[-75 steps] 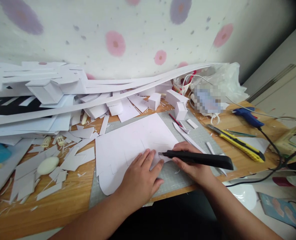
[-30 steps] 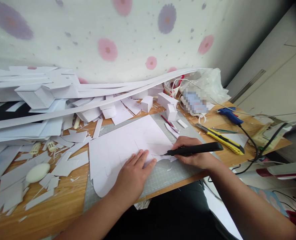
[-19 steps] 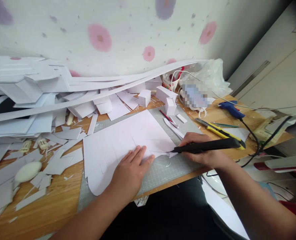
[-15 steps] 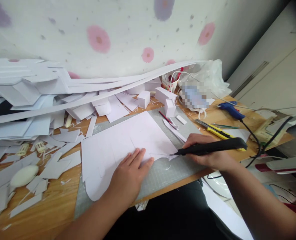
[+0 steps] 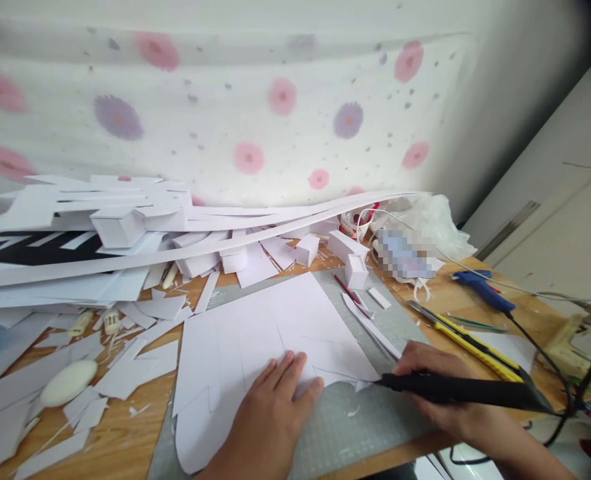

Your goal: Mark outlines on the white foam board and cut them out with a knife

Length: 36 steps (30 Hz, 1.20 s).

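My left hand (image 5: 270,410) lies flat on a white sheet of card (image 5: 270,327), fingers stretched out and pressing it down. Faint lines run across the card, and its right edge is cut unevenly. In my right hand (image 5: 440,393) is a black-handled craft knife (image 5: 475,392), its fingers wrapped round the handle. The thin blade tip points left and meets the card at its right corner. Under the card lies a grey cutting mat (image 5: 335,427). A red pencil (image 5: 346,289) and a curled white strip (image 5: 370,327) rest on the mat beyond my right hand.
A yellow utility knife (image 5: 480,347) and a blue glue gun (image 5: 482,287) with its cord lie to the right. Card scraps (image 5: 140,373) and a white oval object (image 5: 69,383) cover the left. Folded white boxes (image 5: 356,271) and a long strip (image 5: 255,239) stand behind.
My view has tilted up, so the table sits lower in the picture. My left hand stays on the card, and the knife tip stays at the card's right corner.
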Each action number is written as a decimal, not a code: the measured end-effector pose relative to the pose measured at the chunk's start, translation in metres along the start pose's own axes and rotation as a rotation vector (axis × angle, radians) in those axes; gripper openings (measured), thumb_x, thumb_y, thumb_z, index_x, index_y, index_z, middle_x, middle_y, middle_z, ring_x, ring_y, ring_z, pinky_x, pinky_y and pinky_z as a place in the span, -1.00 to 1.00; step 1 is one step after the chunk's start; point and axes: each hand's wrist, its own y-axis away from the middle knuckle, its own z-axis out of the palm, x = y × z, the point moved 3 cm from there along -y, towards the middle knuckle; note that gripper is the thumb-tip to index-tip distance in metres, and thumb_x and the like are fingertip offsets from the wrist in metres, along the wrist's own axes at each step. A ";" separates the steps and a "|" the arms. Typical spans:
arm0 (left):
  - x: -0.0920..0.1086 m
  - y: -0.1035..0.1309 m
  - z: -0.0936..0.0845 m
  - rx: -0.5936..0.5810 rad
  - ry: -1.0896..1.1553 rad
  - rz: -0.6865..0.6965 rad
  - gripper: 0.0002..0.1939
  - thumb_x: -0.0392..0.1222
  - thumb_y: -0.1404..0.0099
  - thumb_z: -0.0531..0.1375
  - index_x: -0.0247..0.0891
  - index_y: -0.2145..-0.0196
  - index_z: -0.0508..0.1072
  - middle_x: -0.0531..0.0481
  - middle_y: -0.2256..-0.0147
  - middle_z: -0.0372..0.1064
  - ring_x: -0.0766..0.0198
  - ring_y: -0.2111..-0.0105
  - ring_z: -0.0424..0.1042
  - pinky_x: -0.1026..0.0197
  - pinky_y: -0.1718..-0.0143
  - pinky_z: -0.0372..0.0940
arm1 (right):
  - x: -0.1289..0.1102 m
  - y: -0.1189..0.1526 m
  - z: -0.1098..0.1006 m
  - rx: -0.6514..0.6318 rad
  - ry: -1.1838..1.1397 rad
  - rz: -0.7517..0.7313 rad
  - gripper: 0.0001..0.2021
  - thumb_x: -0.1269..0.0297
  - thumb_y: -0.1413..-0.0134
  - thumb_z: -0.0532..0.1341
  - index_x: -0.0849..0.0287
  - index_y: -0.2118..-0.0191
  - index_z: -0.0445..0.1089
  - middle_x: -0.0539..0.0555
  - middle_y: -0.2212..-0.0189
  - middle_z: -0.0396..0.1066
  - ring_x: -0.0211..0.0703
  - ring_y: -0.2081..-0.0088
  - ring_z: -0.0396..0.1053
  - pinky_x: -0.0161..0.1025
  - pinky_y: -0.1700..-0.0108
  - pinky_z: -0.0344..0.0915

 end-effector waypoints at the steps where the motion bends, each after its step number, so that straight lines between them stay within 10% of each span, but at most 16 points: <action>1: 0.000 0.001 0.001 -0.007 0.002 -0.008 -0.37 -0.50 -0.04 0.07 -0.12 -0.08 0.34 -0.25 -0.08 0.34 -0.02 -0.05 0.37 -0.01 0.05 0.40 | 0.000 0.001 0.000 0.007 0.000 0.003 -0.94 0.29 -0.10 0.18 0.10 0.32 0.39 0.05 0.45 0.40 -0.14 0.42 0.36 -0.25 0.40 0.26; 14: 0.001 -0.001 0.004 -0.087 0.158 -0.137 -0.48 -0.45 -0.16 0.17 -0.09 -0.06 0.40 -0.26 -0.11 0.30 -0.09 -0.08 0.33 -0.09 -0.03 0.33 | 0.001 0.010 -0.002 -0.001 0.082 0.016 -0.92 0.30 -0.09 0.18 0.13 0.31 0.41 0.07 0.43 0.40 -0.14 0.40 0.37 -0.24 0.36 0.28; 20: 0.003 -0.002 0.002 -0.130 0.140 -0.182 -0.52 -0.38 -0.27 0.10 -0.02 -0.11 0.36 -0.17 -0.15 0.27 -0.02 -0.12 0.28 -0.06 -0.09 0.27 | -0.020 0.015 -0.009 0.217 0.094 -0.052 -0.94 0.33 -0.11 0.18 0.11 0.28 0.39 0.07 0.38 0.41 -0.13 0.33 0.39 -0.23 0.30 0.35; 24: 0.008 -0.014 -0.005 -0.149 0.096 -0.264 -0.47 -0.42 -0.24 0.10 -0.06 -0.14 0.33 -0.16 -0.09 0.34 0.00 -0.07 0.34 -0.07 -0.06 0.30 | -0.029 -0.015 0.017 0.379 0.205 -0.099 -0.85 0.33 -0.10 0.19 0.10 0.19 0.40 0.11 0.25 0.36 -0.10 0.22 0.39 -0.19 0.18 0.36; 28: 0.011 -0.019 -0.002 -0.142 0.053 -0.270 -0.48 -0.47 -0.20 0.11 -0.08 -0.08 0.40 -0.17 -0.07 0.35 -0.02 -0.05 0.35 -0.06 -0.05 0.31 | -0.020 -0.063 0.047 0.264 0.463 0.011 -0.72 0.50 -0.02 0.14 0.07 0.14 0.40 0.08 0.16 0.33 -0.14 0.22 0.39 -0.27 0.22 0.33; 36: 0.009 0.007 -0.009 0.226 0.267 -0.210 -0.76 -0.44 -0.24 0.03 -0.26 0.35 0.46 -0.09 0.32 0.46 0.12 0.29 0.47 0.03 0.28 0.47 | -0.017 -0.116 0.064 0.197 0.605 0.151 -0.74 0.58 0.01 0.11 0.26 0.19 0.42 0.29 0.12 0.31 0.02 0.19 0.39 -0.15 0.23 0.31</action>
